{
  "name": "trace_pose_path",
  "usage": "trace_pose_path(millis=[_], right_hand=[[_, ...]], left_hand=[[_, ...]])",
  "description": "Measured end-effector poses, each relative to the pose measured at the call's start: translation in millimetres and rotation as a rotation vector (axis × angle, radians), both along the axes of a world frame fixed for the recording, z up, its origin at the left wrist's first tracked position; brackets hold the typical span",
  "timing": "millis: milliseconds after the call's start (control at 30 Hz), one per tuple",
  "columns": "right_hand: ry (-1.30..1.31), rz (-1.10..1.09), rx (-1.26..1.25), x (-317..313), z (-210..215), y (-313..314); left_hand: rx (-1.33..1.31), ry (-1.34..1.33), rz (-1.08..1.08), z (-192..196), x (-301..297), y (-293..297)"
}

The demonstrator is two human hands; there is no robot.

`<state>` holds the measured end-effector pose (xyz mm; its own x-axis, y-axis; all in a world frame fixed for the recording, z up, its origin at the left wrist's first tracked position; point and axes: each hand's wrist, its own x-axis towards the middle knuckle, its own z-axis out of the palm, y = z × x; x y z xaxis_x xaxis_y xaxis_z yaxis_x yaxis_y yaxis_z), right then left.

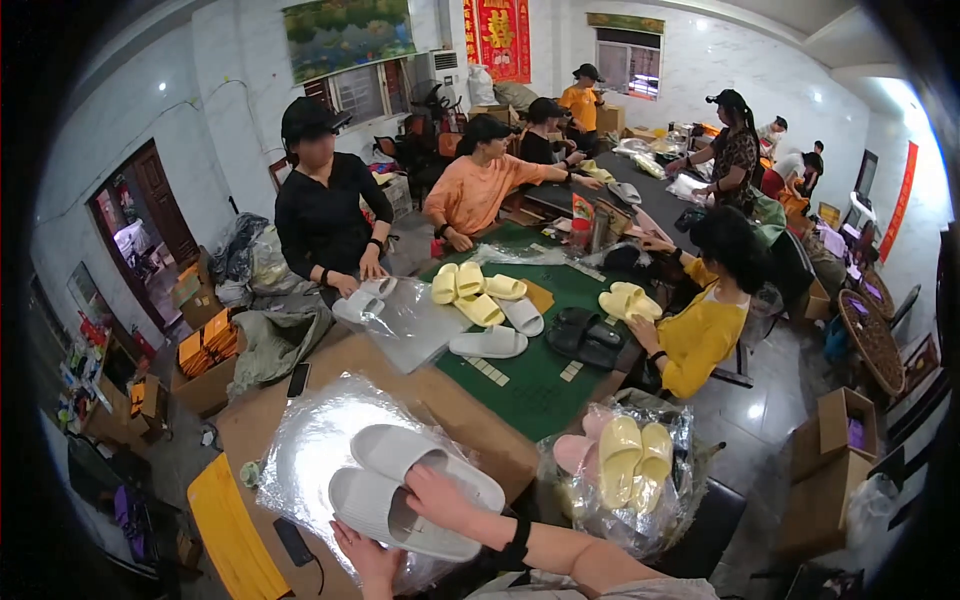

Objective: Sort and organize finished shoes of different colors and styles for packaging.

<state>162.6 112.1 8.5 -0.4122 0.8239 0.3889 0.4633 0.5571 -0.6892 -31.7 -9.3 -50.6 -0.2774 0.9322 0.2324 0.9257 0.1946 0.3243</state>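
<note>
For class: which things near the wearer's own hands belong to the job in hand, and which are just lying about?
Likely in the job:
- pale grey slippers, under the right fingers
- shiny clear plastic beneath them

Likely just lying about:
- dark phone
- dark device with a cable
- yellow-orange sheet

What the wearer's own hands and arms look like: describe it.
The left hand and right hand are both ungloved. A black band circles the right wrist, and the right forearm shows no sleeve.
</note>
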Motion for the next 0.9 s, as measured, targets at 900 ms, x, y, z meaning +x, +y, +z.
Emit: trace_pose_path(millis=[900], right_hand=[[0.655,-0.464,-0.317,180,-11,-49]], left_hand=[[-0.034,-0.087,-0.271,37,12,-12]])
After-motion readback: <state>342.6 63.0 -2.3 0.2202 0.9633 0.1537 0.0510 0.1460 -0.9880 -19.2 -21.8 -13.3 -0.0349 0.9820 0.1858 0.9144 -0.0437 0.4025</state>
